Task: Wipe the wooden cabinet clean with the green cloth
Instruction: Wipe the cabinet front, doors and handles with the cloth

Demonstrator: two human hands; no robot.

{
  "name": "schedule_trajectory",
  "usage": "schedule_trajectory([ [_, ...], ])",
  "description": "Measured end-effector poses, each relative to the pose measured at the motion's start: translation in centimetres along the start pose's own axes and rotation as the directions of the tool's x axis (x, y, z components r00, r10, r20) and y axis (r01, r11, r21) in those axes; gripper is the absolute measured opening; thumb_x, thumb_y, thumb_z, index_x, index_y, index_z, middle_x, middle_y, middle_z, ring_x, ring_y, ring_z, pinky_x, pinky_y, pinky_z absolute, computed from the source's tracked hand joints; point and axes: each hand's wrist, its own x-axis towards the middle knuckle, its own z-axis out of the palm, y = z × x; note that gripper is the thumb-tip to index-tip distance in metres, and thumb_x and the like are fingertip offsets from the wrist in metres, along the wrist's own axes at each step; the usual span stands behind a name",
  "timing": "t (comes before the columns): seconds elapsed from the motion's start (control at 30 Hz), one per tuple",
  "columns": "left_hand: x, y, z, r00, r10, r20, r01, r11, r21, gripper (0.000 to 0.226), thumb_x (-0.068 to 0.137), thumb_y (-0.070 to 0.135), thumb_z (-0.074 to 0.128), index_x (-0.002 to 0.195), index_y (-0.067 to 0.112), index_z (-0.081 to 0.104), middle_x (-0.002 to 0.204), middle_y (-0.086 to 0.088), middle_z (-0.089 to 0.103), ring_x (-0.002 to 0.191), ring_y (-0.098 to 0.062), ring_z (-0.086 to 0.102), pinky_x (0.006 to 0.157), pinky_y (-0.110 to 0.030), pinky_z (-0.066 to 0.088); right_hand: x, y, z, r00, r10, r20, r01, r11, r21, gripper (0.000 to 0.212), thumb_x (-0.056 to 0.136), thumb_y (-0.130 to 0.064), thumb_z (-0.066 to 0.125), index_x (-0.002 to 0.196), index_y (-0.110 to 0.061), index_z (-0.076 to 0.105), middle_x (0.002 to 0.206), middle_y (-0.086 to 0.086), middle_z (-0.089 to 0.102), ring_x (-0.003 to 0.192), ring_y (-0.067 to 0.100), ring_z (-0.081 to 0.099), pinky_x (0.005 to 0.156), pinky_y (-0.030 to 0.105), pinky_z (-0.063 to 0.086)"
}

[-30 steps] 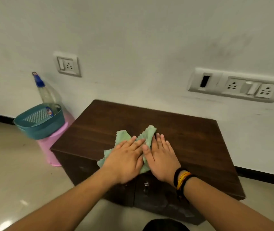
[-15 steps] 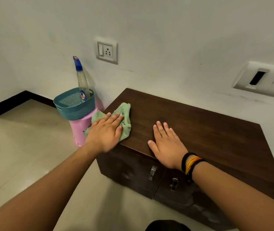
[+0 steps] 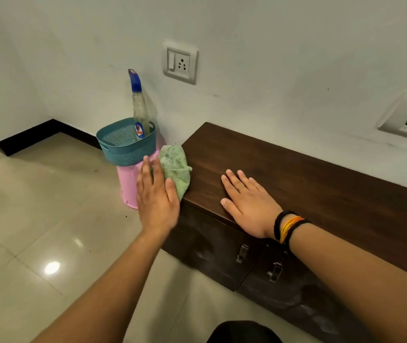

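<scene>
The dark wooden cabinet stands against the white wall, its two front doors dusty. The green cloth hangs bunched over the cabinet's left edge. My left hand presses flat on the cloth against the cabinet's left side, fingers pointing up. On the cabinet top near the front edge lies my right hand, flat with fingers spread, holding nothing. Black and orange bands circle its wrist.
A teal basket holding a clear spray bottle with a blue cap sits on a pink stool just left of the cabinet. Wall sockets are above. Glossy tiled floor spreads to the left.
My left hand slid the cloth left from the middle of the top, over the left edge and down onto the side. My right hand stayed flat on top.
</scene>
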Motion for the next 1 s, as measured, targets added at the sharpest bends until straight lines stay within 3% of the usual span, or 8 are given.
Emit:
schedule_trajectory([
  [0.17,-4.4,2.4,3.7,0.959,-0.267,-0.1,0.195,0.87,-0.453,0.076,0.098,0.062,0.004,0.159,0.016,-0.005,0.168,-0.002,-0.011,0.153,-0.012,-0.012,0.121,-0.025,-0.01,1.7,-0.7,-0.5,0.994,-0.109,0.007,0.109,0.993,-0.04,0.066,0.101,-0.06,0.009,0.159,-0.032,-0.006,0.168,-0.006,-0.012,0.153,0.016,-0.015,0.125,0.038,-0.005],
  [0.37,-10.6,3.6,8.9,0.92,-0.392,0.004,0.287,0.664,-0.69,0.078,0.096,0.056,0.032,0.156,0.011,0.011,0.164,-0.014,0.013,0.153,-0.027,0.013,0.124,-0.051,0.013,2.9,-1.0,-0.6,0.956,-0.292,0.034,0.293,0.956,-0.016,0.055,0.105,-0.051,0.015,0.157,-0.042,-0.002,0.167,-0.013,-0.013,0.153,0.014,-0.018,0.124,0.037,-0.009],
  [0.47,-8.2,3.7,9.1,0.918,-0.392,-0.062,0.235,0.662,-0.712,0.07,0.093,0.041,0.035,0.142,-0.007,0.04,0.152,-0.022,0.037,0.143,-0.042,0.034,0.122,-0.05,0.021,3.5,-1.1,-0.7,0.934,-0.352,0.055,0.352,0.936,0.01,0.053,0.106,-0.051,0.016,0.156,-0.049,-0.001,0.166,-0.017,-0.013,0.152,0.013,-0.019,0.123,0.036,-0.011],
  [0.6,-4.1,1.2,9.8,0.87,-0.445,-0.212,0.205,0.717,-0.667,0.073,0.094,0.041,0.024,0.149,-0.007,0.031,0.157,-0.028,0.029,0.148,-0.041,0.024,0.122,-0.055,0.015,4.4,-1.5,-0.5,0.91,-0.406,0.08,0.408,0.913,-0.001,0.055,0.104,-0.057,0.02,0.154,-0.051,-0.001,0.166,-0.017,-0.014,0.152,0.011,-0.02,0.122,0.035,-0.012],
  [0.73,-10.0,2.0,12.4,0.826,-0.563,0.021,0.363,0.504,-0.784,0.08,0.093,0.051,0.027,0.155,0.001,0.021,0.162,-0.019,0.023,0.151,-0.029,0.02,0.125,-0.047,0.011,5.6,-2.3,-0.4,0.89,-0.446,0.094,0.452,0.891,-0.049,0.062,0.1,-0.063,0.021,0.154,-0.051,-0.006,0.166,-0.015,-0.015,0.152,0.012,-0.019,0.124,0.039,-0.009],
  [0.83,-8.2,2.7,11.5,0.916,-0.394,-0.076,0.223,0.659,-0.718,0.07,0.101,0.047,0.029,0.154,0.002,0.025,0.161,-0.025,0.02,0.152,-0.034,0.015,0.126,-0.037,0.001,6.1,-2.5,-0.3,0.879,-0.471,0.072,0.474,0.879,-0.045,0.063,0.095,-0.067,0.014,0.153,-0.053,-0.006,0.166,-0.016,-0.014,0.152,0.011,-0.018,0.124,0.039,-0.007],
  [0.93,-3.6,0.6,9.4,0.826,-0.514,-0.231,0.247,0.698,-0.672,0.06,0.104,0.04,0.023,0.158,0.017,0.013,0.167,-0.01,0.008,0.155,-0.021,0.003,0.125,-0.044,0.005,6.2,-2.5,-0.1,0.884,-0.463,0.061,0.466,0.884,-0.043,0.063,0.095,-0.065,0.015,0.154,-0.053,-0.004,0.167,-0.015,-0.013,0.153,0.012,-0.016,0.123,0.037,-0.008],
  [1.0,-5.0,-0.9,10.9,0.757,-0.621,-0.203,0.32,0.623,-0.714,0.069,0.099,0.062,0.015,0.158,0.026,0.012,0.167,-0.002,0.013,0.154,-0.017,0.009,0.125,-0.048,0.012,6.1,-2.6,0.0,0.888,-0.457,0.056,0.459,0.887,-0.055,0.064,0.094,-0.066,0.016,0.154,-0.052,-0.005,0.167,-0.015,-0.012,0.153,0.012,-0.016,0.123,0.037,-0.007],
])
